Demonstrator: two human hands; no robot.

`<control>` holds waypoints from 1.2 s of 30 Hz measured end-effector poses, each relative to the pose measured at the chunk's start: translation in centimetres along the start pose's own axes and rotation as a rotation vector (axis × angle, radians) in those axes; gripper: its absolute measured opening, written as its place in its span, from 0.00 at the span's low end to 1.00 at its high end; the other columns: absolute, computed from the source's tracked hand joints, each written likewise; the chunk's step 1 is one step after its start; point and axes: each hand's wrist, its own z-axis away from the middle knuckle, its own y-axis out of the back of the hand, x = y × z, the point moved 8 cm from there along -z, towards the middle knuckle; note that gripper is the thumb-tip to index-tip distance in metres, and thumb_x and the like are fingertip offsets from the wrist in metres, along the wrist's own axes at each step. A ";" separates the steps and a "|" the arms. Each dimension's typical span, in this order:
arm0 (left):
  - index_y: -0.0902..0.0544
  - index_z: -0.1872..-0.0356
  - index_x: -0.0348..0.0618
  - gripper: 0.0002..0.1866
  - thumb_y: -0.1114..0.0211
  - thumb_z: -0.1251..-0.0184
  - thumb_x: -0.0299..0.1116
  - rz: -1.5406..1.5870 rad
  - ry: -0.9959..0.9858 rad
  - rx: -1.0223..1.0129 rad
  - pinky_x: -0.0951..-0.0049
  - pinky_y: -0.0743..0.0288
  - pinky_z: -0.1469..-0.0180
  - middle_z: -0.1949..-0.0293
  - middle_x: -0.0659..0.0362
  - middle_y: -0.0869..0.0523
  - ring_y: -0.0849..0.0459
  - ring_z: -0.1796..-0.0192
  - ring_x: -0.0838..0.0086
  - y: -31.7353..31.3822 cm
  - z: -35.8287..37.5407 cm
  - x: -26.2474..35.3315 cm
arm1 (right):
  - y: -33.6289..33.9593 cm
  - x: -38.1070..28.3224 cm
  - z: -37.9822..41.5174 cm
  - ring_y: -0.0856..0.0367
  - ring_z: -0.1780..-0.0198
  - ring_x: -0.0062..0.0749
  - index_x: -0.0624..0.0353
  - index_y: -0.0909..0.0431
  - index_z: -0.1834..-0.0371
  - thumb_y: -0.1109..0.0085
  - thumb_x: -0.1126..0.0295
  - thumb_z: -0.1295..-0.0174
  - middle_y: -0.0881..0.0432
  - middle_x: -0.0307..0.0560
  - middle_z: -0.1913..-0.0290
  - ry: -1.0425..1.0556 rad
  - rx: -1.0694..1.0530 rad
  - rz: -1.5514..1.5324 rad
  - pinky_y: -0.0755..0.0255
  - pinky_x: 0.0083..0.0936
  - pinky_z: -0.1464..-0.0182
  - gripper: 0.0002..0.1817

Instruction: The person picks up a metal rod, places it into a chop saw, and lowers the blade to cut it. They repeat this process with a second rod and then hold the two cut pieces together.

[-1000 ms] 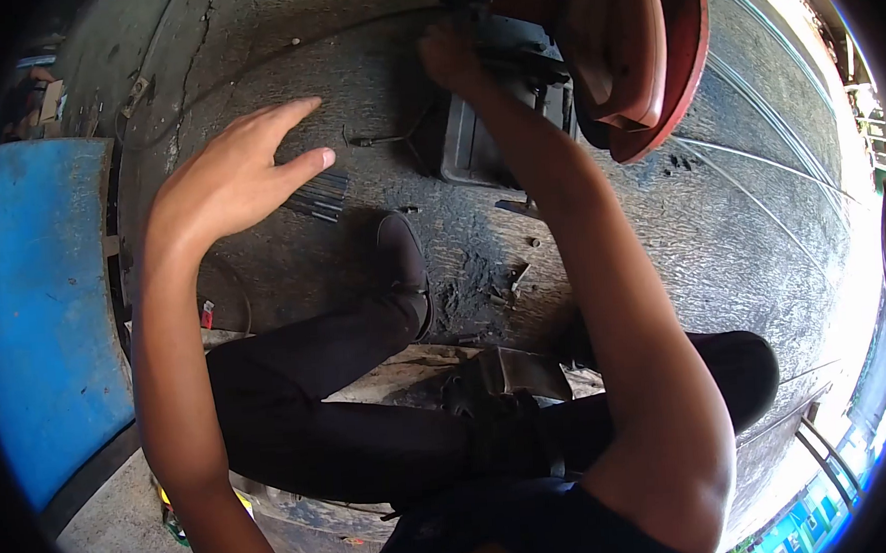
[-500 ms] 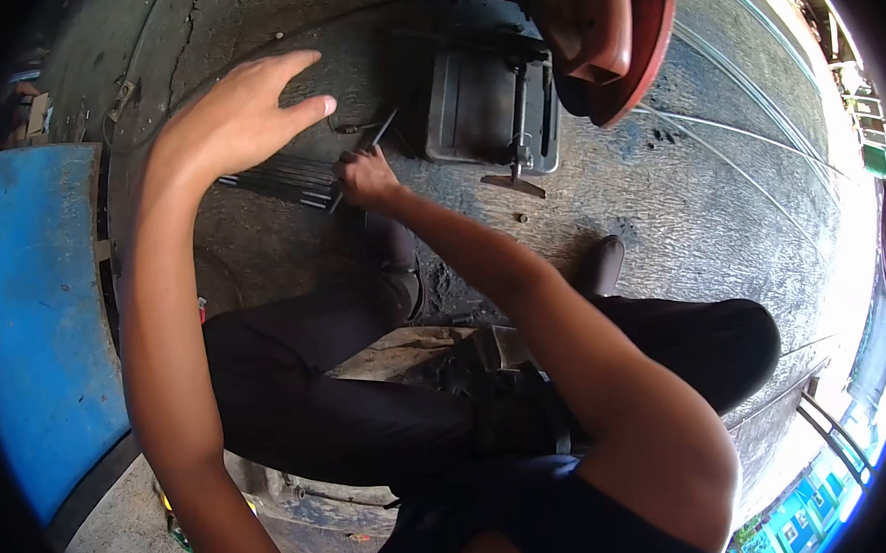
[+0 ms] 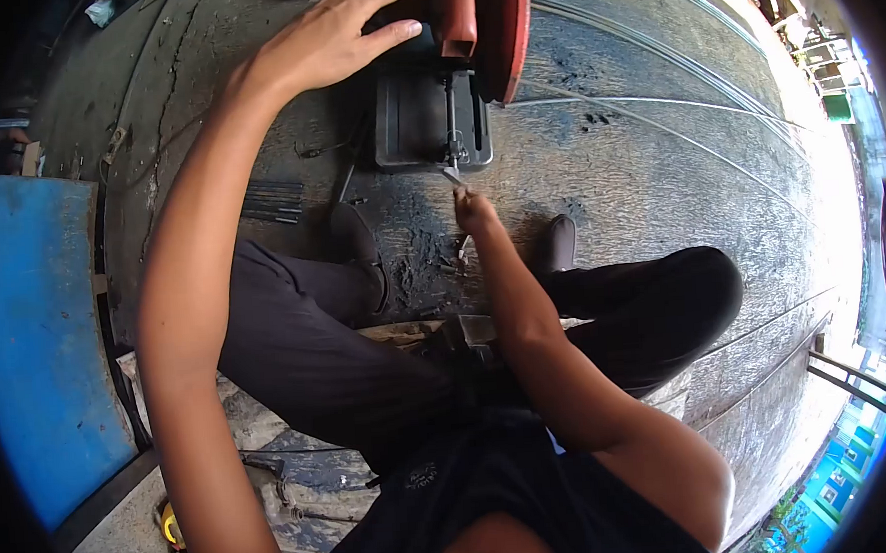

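Note:
My left hand (image 3: 336, 44) is stretched out at the top, thumb apart from the fingers, beside the red cutting machine (image 3: 513, 38); it holds nothing that I can see. Below the machine lies its dark metal base (image 3: 410, 128), with a screw clamp (image 3: 451, 111) along it. My right hand (image 3: 474, 212) is closed around one end of the clamp's crank bar (image 3: 454, 176), just in front of the base. Several short dark rods (image 3: 275, 201) lie side by side on the floor to the left. A longer bar (image 3: 347, 171) lies near my left boot.
A blue panel (image 3: 40, 328) stands at the far left. Long thin rods (image 3: 651, 45) stretch over the floor at the upper right. My boots (image 3: 559, 242) are on the floor between me and the machine. Part of another person's hand (image 3: 17, 135) shows at the upper left.
My right hand has left the short rods, moved right and taken hold of the crank bar. My left hand has moved up and right to the machine. The view has shifted.

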 end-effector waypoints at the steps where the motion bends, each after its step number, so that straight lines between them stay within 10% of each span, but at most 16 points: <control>1: 0.40 0.22 0.51 0.34 0.45 0.24 0.52 -0.019 -0.008 -0.019 0.54 0.43 0.24 0.23 0.44 0.42 0.42 0.22 0.51 -0.3 -0.3 0.2 | 0.1 0.5 0.0 0.23 0.41 0.52 0.63 0.33 0.36 0.32 0.60 0.38 0.23 0.60 0.45 0.064 0.033 0.070 0.30 0.42 0.38 0.31; 7: 0.38 0.23 0.53 0.31 0.46 0.22 0.49 -0.054 0.003 -0.092 0.52 0.44 0.23 0.21 0.47 0.45 0.44 0.21 0.51 -1.4 -1.1 0.3 | -0.1 2.3 -2.2 0.19 0.54 0.42 0.62 0.35 0.36 0.29 0.71 0.41 0.22 0.55 0.54 0.345 0.139 0.229 0.21 0.39 0.48 0.32; 9: 0.38 0.23 0.53 0.30 0.46 0.22 0.47 -0.072 -0.021 -0.099 0.52 0.44 0.23 0.21 0.48 0.45 0.44 0.21 0.51 -1.4 -1.1 0.9 | -3.0 8.6 -4.1 0.19 0.57 0.41 0.62 0.34 0.39 0.35 0.73 0.37 0.23 0.53 0.54 -0.451 -0.127 -0.746 0.19 0.34 0.53 0.25; 10: 0.37 0.23 0.53 0.30 0.46 0.22 0.45 -0.028 -0.019 -0.099 0.52 0.44 0.23 0.21 0.48 0.46 0.44 0.21 0.51 -1.2 -0.8 1.8 | -2.4 11.7 -5.6 0.18 0.51 0.43 0.64 0.31 0.46 0.42 0.73 0.33 0.23 0.54 0.51 -0.560 0.076 -0.980 0.18 0.32 0.49 0.15; 13: 0.37 0.23 0.52 0.29 0.44 0.23 0.42 -0.010 -0.035 -0.107 0.53 0.44 0.23 0.21 0.49 0.46 0.44 0.21 0.52 -1.6 -1.5 1.1 | -1.3 3.9 -1.6 0.17 0.50 0.44 0.67 0.30 0.48 0.47 0.69 0.28 0.20 0.54 0.53 -0.351 -0.132 -0.331 0.18 0.34 0.45 0.13; 15: 0.37 0.23 0.52 0.30 0.44 0.23 0.41 -0.032 -0.047 -0.115 0.53 0.44 0.23 0.20 0.49 0.47 0.44 0.21 0.52 -2.3 -2.1 0.8 | -1.3 3.4 -2.3 0.17 0.46 0.48 0.68 0.31 0.44 0.47 0.68 0.27 0.20 0.58 0.48 -0.174 -0.177 -0.328 0.19 0.33 0.41 0.15; 17: 0.37 0.24 0.51 0.29 0.43 0.23 0.40 -0.030 -0.104 -0.102 0.54 0.43 0.23 0.20 0.49 0.47 0.44 0.21 0.52 -2.5 -2.5 1.0 | -3.6 4.8 -2.4 0.18 0.44 0.51 0.65 0.31 0.41 0.43 0.67 0.29 0.21 0.60 0.45 -0.477 -0.356 -0.777 0.20 0.28 0.41 0.18; 21: 0.36 0.24 0.48 0.29 0.43 0.24 0.39 -0.073 -0.132 -0.079 0.54 0.44 0.23 0.20 0.49 0.46 0.43 0.22 0.52 -2.1 -2.7 1.6 | -2.7 24.2 -13.5 0.15 0.57 0.42 0.70 0.32 0.39 0.40 0.76 0.36 0.19 0.60 0.54 -0.437 -0.063 -0.691 0.20 0.27 0.57 0.23; 22: 0.36 0.25 0.45 0.30 0.43 0.24 0.38 -0.075 -0.151 -0.082 0.55 0.44 0.23 0.21 0.49 0.46 0.43 0.22 0.52 -2.2 -2.7 1.7 | 0.1 9.9 -5.1 0.15 0.60 0.37 0.70 0.27 0.44 0.39 0.78 0.38 0.17 0.53 0.58 -0.136 0.135 0.047 0.21 0.26 0.58 0.19; 25: 0.33 0.27 0.45 0.29 0.41 0.25 0.40 -0.174 -0.268 0.037 0.58 0.40 0.24 0.24 0.51 0.38 0.36 0.24 0.57 -3.2 -3.1 0.8 | -2.1 3.0 -3.2 0.15 0.60 0.34 0.69 0.27 0.44 0.37 0.77 0.40 0.17 0.49 0.60 0.425 -0.033 0.258 0.21 0.26 0.57 0.21; 29: 0.32 0.27 0.46 0.28 0.41 0.26 0.38 -0.239 -0.279 0.101 0.61 0.42 0.22 0.25 0.54 0.34 0.36 0.24 0.59 -2.9 -2.9 1.4 | -4.9 8.2 -2.5 0.16 0.60 0.34 0.69 0.21 0.54 0.29 0.67 0.39 0.17 0.52 0.54 -0.461 -0.280 -0.769 0.21 0.23 0.55 0.17; 33: 0.33 0.27 0.45 0.29 0.40 0.26 0.38 -0.216 -0.279 0.087 0.61 0.42 0.23 0.24 0.54 0.35 0.36 0.24 0.59 -3.0 -2.6 1.5 | -3.4 7.9 -4.6 0.14 0.53 0.40 0.68 0.30 0.54 0.33 0.62 0.34 0.22 0.57 0.49 -0.182 -0.181 -0.314 0.15 0.29 0.52 0.21; 36: 0.33 0.26 0.44 0.30 0.40 0.27 0.37 -0.190 -0.273 0.074 0.61 0.43 0.22 0.24 0.54 0.36 0.37 0.24 0.59 -2.9 -2.7 1.8 | -3.2 5.6 -3.5 0.14 0.55 0.47 0.66 0.34 0.47 0.39 0.61 0.29 0.21 0.60 0.50 -0.300 -0.019 -0.747 0.14 0.32 0.54 0.21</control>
